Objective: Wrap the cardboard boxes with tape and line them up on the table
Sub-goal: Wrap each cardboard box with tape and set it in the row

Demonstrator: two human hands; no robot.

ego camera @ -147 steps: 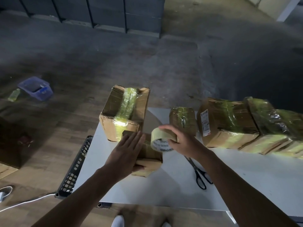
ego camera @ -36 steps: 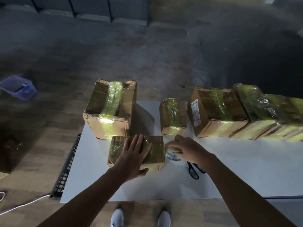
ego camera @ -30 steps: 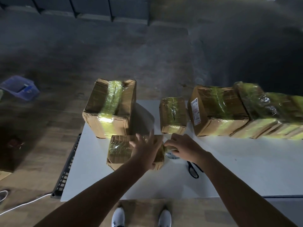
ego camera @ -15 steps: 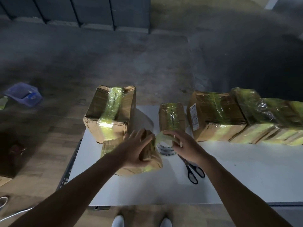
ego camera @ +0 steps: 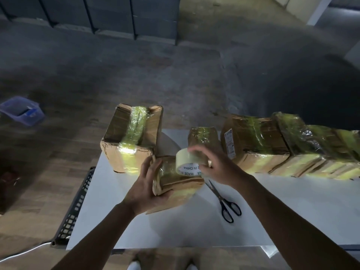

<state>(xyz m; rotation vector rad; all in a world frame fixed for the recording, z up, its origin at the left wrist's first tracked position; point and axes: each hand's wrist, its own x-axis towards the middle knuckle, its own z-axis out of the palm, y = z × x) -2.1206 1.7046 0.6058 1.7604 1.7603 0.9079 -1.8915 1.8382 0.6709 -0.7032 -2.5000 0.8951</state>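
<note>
The left hand [ego camera: 148, 186] holds the box [ego camera: 175, 184] by its left end, with the palm under it and the fingers curled up the side. The right hand [ego camera: 216, 168] is curled tight on the tape roll [ego camera: 187, 162], which sits right at the top of the box. The box is at the near left part of the table [ego camera: 175, 227], tipped up and not lying flat. I cannot tell which edge still touches the table.

Here is what could go wrong, I think. Only one hand holds the box, and only by one end. If the roll gets a hard pull, the box could twist or slip out and drop. The tape could also go on crooked or get wrinkly, because the box is wobbly in the air. Loose tape could stick to itself. The scissors [ego camera: 224, 201] lie just beside the box on its right, so the box could land on them or knock them away. The big box [ego camera: 132, 137] stands close behind, at the far left corner, and a bump could push it over the edge.

The long way of the held box seems to run left to right, from the left hand toward the scissors. Its shiny taped top leans up and toward the person. The hole of the roll faces the person too, so the tape would likely go along the long way.

The wrapped boxes [ego camera: 253, 141] stand in a row on the far right.
</note>
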